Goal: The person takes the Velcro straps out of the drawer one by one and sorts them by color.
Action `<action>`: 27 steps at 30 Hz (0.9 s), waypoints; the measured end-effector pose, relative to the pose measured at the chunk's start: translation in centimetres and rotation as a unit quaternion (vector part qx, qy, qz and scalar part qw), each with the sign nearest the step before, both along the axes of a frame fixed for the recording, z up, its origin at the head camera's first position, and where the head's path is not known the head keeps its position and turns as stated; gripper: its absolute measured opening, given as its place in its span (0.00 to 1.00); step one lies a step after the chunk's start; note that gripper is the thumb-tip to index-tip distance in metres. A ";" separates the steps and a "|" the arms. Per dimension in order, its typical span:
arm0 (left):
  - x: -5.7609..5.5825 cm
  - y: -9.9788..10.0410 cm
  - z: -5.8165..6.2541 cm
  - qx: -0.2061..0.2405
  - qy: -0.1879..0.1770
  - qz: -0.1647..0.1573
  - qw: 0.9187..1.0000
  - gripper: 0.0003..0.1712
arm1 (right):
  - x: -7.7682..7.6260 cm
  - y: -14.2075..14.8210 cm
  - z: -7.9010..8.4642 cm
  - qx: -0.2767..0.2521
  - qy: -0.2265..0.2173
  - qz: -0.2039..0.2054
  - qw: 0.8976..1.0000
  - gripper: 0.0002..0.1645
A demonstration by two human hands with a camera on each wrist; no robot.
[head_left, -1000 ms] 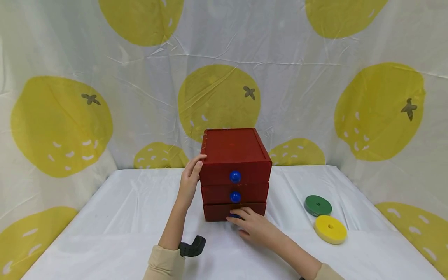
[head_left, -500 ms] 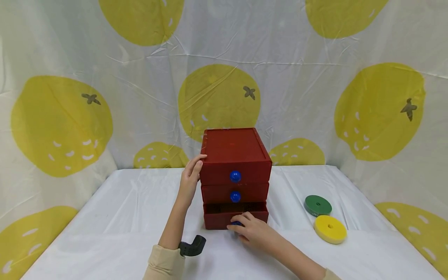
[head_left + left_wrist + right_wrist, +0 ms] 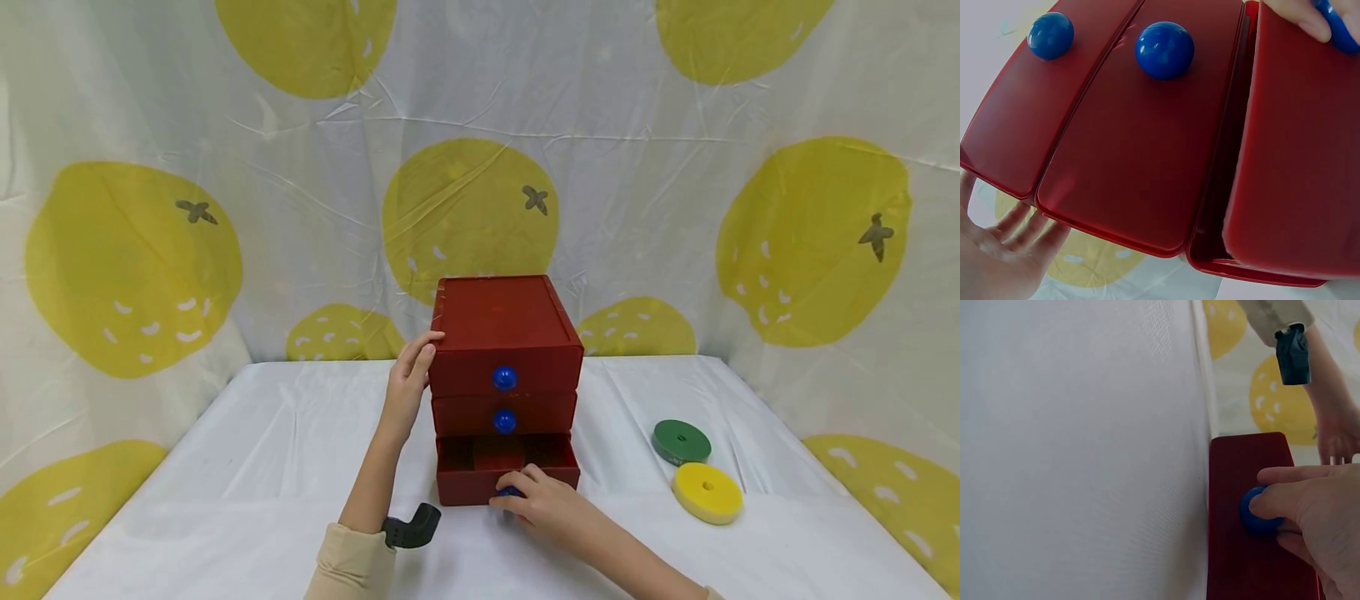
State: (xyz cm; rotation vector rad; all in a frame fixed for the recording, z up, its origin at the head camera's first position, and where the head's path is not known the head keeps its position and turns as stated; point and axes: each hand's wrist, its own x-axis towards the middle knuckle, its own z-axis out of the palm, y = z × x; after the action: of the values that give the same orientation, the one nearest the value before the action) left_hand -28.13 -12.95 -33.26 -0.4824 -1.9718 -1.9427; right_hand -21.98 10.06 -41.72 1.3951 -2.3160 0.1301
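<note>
A red three-drawer box (image 3: 498, 312) stands on the white-covered table, each drawer with a round blue knob. Its bottom drawer (image 3: 465, 490) is pulled partway out, and a raised reddish thing of unclear kind shows inside it. In the right wrist view, the fingers and thumb of my right hand (image 3: 1316, 515) pinch the blue knob (image 3: 1254, 509) of that drawer. My left hand (image 3: 407, 383) rests against the box's left side near the top front corner, fingers extended. The upper two drawers are closed, as the left wrist view also shows with their knobs (image 3: 1165, 50).
To the right of the box lie a green disc (image 3: 681, 442) and a yellow disc (image 3: 707, 493), each with a small centre hole. A lemon-print cloth (image 3: 300, 208) hangs behind and at both sides. A black strap mount (image 3: 412, 527) sits on the left wrist.
The bottom drawer, closed a second ago, has slid out toward me with my right hand on its knob. My left hand has stayed at the box's side.
</note>
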 end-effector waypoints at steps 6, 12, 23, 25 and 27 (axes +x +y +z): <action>-0.1 0.0 -0.1 0.001 -0.002 -0.002 1.000 0.20 | 0.7 0.1 0.3 0.005 -0.016 -0.001 1.000 0.21; -0.1 -0.1 -0.1 -0.001 -0.002 0.001 1.000 0.20 | 1.5 0.2 0.5 0.004 -0.023 0.009 1.000 0.21; -0.1 -0.1 -0.1 -0.004 -0.003 0.009 1.000 0.19 | 2.7 0.4 0.8 0.023 -0.088 0.003 0.996 0.23; -0.1 -0.1 0.0 -0.003 -0.004 0.008 1.000 0.19 | 2.9 0.5 0.8 0.021 -0.096 0.004 0.995 0.24; 0.0 0.0 0.0 -0.002 -0.005 0.007 1.000 0.19 | 3.1 0.5 0.8 0.019 -0.100 0.008 0.995 0.24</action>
State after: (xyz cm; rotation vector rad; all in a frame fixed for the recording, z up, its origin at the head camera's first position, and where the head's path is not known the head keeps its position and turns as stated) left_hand -28.17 -12.97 -33.28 -0.4598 -1.9803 -1.9354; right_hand -18.91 10.59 -40.89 1.4800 -2.4807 0.2433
